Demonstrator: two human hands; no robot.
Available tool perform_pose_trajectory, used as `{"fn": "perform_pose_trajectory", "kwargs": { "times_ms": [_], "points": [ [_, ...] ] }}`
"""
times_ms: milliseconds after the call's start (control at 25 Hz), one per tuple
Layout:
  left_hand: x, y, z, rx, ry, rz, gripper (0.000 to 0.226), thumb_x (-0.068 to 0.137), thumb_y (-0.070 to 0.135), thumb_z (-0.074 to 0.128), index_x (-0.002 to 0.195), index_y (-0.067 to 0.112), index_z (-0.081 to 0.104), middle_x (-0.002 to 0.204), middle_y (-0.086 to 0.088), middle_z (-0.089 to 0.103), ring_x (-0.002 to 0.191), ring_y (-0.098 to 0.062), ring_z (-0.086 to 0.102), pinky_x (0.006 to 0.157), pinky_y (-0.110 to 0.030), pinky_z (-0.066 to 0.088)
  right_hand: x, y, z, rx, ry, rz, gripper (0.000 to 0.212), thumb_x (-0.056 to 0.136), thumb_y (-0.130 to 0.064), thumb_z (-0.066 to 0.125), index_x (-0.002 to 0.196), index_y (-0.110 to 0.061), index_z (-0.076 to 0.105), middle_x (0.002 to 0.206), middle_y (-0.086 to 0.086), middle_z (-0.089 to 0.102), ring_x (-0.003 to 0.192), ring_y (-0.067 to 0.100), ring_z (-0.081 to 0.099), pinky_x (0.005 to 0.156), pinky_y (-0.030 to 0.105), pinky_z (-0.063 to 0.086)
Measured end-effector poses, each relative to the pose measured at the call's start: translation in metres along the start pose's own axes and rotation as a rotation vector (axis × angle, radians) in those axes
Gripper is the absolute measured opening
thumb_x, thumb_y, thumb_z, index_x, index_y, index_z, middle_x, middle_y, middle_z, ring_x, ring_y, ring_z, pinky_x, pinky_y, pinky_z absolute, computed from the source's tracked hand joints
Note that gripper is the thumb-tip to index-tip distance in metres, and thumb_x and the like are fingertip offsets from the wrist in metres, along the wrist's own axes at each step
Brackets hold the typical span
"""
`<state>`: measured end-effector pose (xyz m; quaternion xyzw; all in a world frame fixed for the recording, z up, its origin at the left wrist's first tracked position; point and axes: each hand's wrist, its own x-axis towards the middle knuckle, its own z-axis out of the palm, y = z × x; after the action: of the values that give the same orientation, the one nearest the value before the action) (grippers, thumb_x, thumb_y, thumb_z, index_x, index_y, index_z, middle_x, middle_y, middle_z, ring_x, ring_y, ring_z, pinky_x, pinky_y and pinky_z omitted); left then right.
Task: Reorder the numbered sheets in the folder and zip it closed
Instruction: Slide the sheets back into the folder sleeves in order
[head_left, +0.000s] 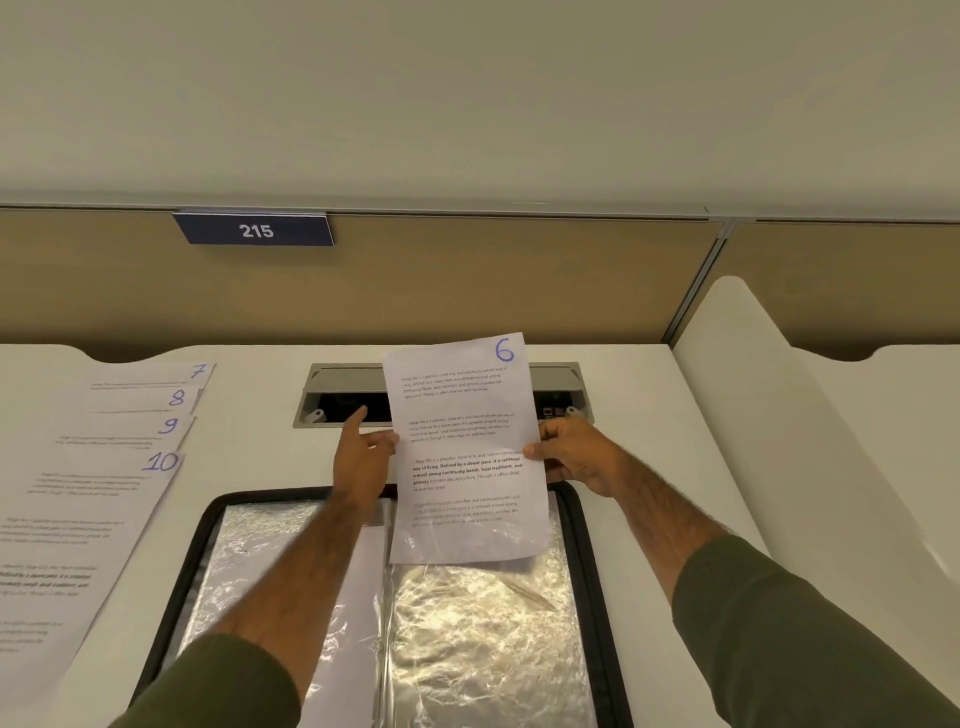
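I hold a printed sheet numbered 6 (467, 447) upright above the open black zip folder (587, 545), whose clear plastic sleeves shine. My right hand (576, 457) pinches the sheet's right edge with thumb in front. My left hand (366, 457) pinches the left edge, its index finger stretched out. The sheet's lower end hangs over the folder's right-hand sleeve. Sheets numbered 7 (156, 374), 8 (145, 400), 9 (124, 434) and 10 (78, 525) lie fanned on the desk at the left.
A grey cable hatch (343, 387) is set into the white desk behind the sheet. A beige partition with a blue plate reading 215 (254, 228) stands at the back. A white divider panel (779, 415) rises at the right.
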<state>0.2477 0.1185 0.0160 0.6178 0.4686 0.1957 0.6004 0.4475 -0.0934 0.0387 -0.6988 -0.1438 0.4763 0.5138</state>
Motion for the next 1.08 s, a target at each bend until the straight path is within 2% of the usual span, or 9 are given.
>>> {"fn": "perform_pose_trajectory", "kwargs": {
  "times_ms": [200, 320, 440, 520, 600, 680, 840, 960, 1080],
  "points": [
    [0.031, 0.009, 0.017, -0.02, -0.013, -0.006, 0.033, 0.097, 0.003, 0.054, 0.126, 0.015, 0.064, 0.111, -0.003, 0.073, 0.095, -0.02, 0.07, 0.085, -0.04, 0.061, 0.004, -0.003, 0.003, -0.008, 0.193, -0.096, 0.012, 0.093, -0.006, 0.069, 0.102, 0.001, 0.066, 0.106, 0.013, 0.075, 0.092, 0.024, 0.075, 0.071, 0.037, 0.061],
    [0.024, 0.024, 0.027, 0.114, 0.073, 0.102, 0.04, 0.099, 0.005, 0.053, 0.137, 0.017, 0.055, 0.134, -0.004, 0.059, 0.108, -0.02, 0.061, 0.095, -0.038, 0.054, 0.01, -0.011, 0.005, -0.005, 0.262, -0.153, 0.001, 0.093, -0.006, 0.067, 0.093, -0.005, 0.066, 0.103, 0.013, 0.075, 0.087, 0.023, 0.075, 0.067, 0.034, 0.06],
    [-0.013, 0.025, 0.038, 0.48, 0.14, 0.412, 0.037, 0.1, 0.012, 0.056, 0.136, 0.02, 0.056, 0.135, -0.005, 0.051, 0.117, -0.02, 0.055, 0.101, -0.043, 0.051, 0.015, -0.011, 0.007, -0.035, 0.264, -0.138, 0.004, 0.093, -0.005, 0.067, 0.09, -0.005, 0.065, 0.102, 0.014, 0.074, 0.086, 0.023, 0.074, 0.067, 0.034, 0.059],
    [-0.047, 0.011, 0.053, 0.711, 0.004, 0.742, 0.02, 0.096, 0.014, 0.063, 0.115, 0.016, 0.07, 0.115, -0.007, 0.064, 0.101, -0.023, 0.061, 0.09, -0.045, 0.055, 0.017, -0.006, 0.008, -0.078, 0.244, -0.11, 0.008, 0.093, -0.005, 0.067, 0.094, 0.002, 0.063, 0.103, 0.015, 0.074, 0.088, 0.024, 0.075, 0.069, 0.035, 0.061],
    [-0.071, -0.01, 0.066, 0.836, -0.17, 0.876, 0.015, 0.094, 0.022, 0.069, 0.107, 0.019, 0.075, 0.105, 0.0, 0.067, 0.096, -0.019, 0.06, 0.09, -0.039, 0.051, 0.017, -0.001, 0.009, -0.096, 0.233, -0.095, 0.019, 0.093, -0.005, 0.067, 0.102, 0.011, 0.061, 0.104, 0.016, 0.074, 0.091, 0.026, 0.075, 0.072, 0.038, 0.063],
    [-0.078, -0.026, 0.076, 0.863, -0.278, 0.81, 0.018, 0.096, 0.034, 0.063, 0.109, 0.027, 0.072, 0.11, 0.01, 0.062, 0.104, -0.013, 0.053, 0.1, -0.033, 0.039, 0.014, 0.002, 0.01, -0.095, 0.219, -0.08, 0.016, 0.094, -0.005, 0.068, 0.101, 0.008, 0.062, 0.105, 0.014, 0.074, 0.091, 0.025, 0.075, 0.076, 0.04, 0.064],
    [-0.071, -0.031, 0.082, 0.888, -0.304, 0.796, 0.014, 0.097, 0.034, 0.062, 0.108, 0.028, 0.067, 0.116, 0.011, 0.058, 0.112, -0.012, 0.05, 0.109, -0.032, 0.034, 0.004, 0.009, 0.004, -0.1, 0.187, -0.044, 0.011, 0.094, -0.007, 0.067, 0.097, 0.003, 0.064, 0.104, 0.01, 0.074, 0.09, 0.023, 0.075, 0.073, 0.037, 0.064],
    [-0.052, -0.024, 0.071, 0.797, -0.126, 0.71, 0.033, 0.098, 0.035, 0.061, 0.13, 0.028, 0.059, 0.14, 0.004, 0.053, 0.132, -0.019, 0.044, 0.118, -0.036, 0.029, -0.003, 0.012, 0.0, -0.135, 0.139, 0.003, 0.015, 0.093, -0.008, 0.069, 0.098, 0.005, 0.063, 0.106, 0.01, 0.075, 0.092, 0.023, 0.075, 0.075, 0.036, 0.063],
    [-0.018, -0.014, 0.041, 0.623, 0.062, 0.395, 0.057, 0.099, 0.029, 0.06, 0.151, 0.022, 0.039, 0.156, -0.005, 0.039, 0.145, -0.026, 0.035, 0.121, -0.045, 0.026, -0.007, 0.017, -0.004, -0.118, 0.099, 0.018, 0.017, 0.092, -0.007, 0.071, 0.103, 0.005, 0.066, 0.107, 0.009, 0.075, 0.096, 0.024, 0.075, 0.083, 0.039, 0.063]
  ]
}}
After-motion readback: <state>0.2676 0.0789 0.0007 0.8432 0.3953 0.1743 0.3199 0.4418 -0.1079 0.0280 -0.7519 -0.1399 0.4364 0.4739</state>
